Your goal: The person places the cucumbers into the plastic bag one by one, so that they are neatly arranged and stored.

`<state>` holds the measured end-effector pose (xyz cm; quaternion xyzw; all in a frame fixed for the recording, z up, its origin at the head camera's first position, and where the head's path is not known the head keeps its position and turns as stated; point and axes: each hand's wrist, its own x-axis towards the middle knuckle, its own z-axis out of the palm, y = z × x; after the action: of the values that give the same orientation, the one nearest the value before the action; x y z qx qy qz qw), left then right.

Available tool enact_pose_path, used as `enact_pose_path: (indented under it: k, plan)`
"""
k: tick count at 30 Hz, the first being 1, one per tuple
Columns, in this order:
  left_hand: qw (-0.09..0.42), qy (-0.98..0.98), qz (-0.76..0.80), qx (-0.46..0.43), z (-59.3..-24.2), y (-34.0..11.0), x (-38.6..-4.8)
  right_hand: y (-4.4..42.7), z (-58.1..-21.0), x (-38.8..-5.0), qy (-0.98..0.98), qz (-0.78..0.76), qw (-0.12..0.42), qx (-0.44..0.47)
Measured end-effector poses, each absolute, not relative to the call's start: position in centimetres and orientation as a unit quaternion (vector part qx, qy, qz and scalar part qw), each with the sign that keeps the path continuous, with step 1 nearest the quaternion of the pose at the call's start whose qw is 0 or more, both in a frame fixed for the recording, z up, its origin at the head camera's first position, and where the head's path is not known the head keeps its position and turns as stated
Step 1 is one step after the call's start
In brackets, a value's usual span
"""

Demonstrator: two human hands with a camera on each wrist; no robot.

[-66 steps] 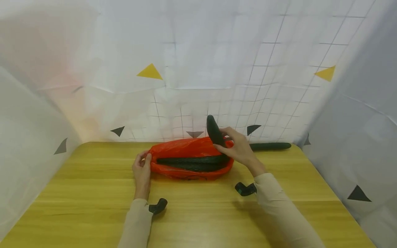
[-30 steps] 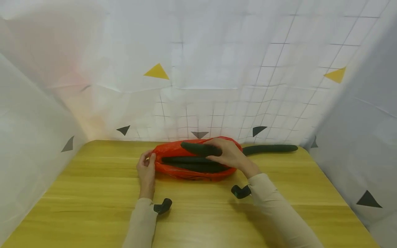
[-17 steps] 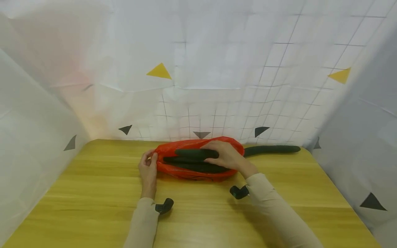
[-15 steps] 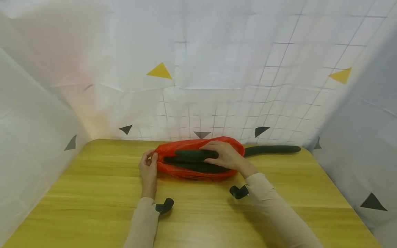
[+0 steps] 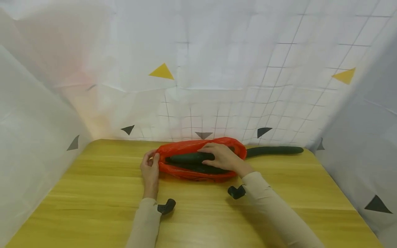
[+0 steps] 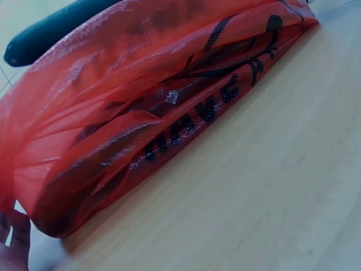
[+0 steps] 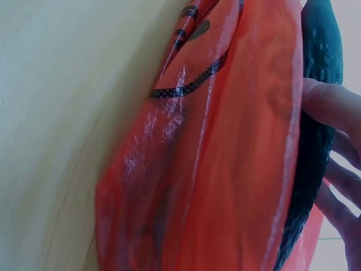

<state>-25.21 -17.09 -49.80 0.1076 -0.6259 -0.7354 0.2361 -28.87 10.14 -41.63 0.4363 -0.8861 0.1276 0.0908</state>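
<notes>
A red plastic bag (image 5: 193,177) lies on its side along the back of the table, its mouth facing up. My left hand (image 5: 150,168) pinches the bag's left end between thumb and fingers. Inside, my right hand (image 5: 222,158) grips a dark green cucumber (image 5: 188,158), which lies lengthwise over another cucumber (image 5: 203,168). In the right wrist view, thumb and fingers straddle the cucumber (image 7: 312,149) just past the bag's edge. Black print shows on the bag (image 6: 169,127) in the left wrist view, and a cucumber end (image 6: 31,48) sticks out above it.
Another cucumber (image 5: 276,150) lies at the back right of the wooden table (image 5: 198,220), its left end hidden by the bag. White sheeting (image 5: 204,113) stands behind and at both sides. A black wrist camera (image 5: 167,206) juts from the left sleeve, another (image 5: 236,192) from the right.
My right hand has lowered the cucumber from a steep tilt above the bag to lying flat inside it, moving left and down. My left hand keeps its hold on the bag.
</notes>
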Motion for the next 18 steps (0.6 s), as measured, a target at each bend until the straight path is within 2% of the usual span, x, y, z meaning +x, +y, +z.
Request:
enact_pose_path:
  k: [18]
  plan:
    - [0.232, -0.627, -0.736, 0.104, -49.77, -17.14, -25.14, 9.09, -41.98, -29.84, -0.903, 0.116, 0.083, 0.406]
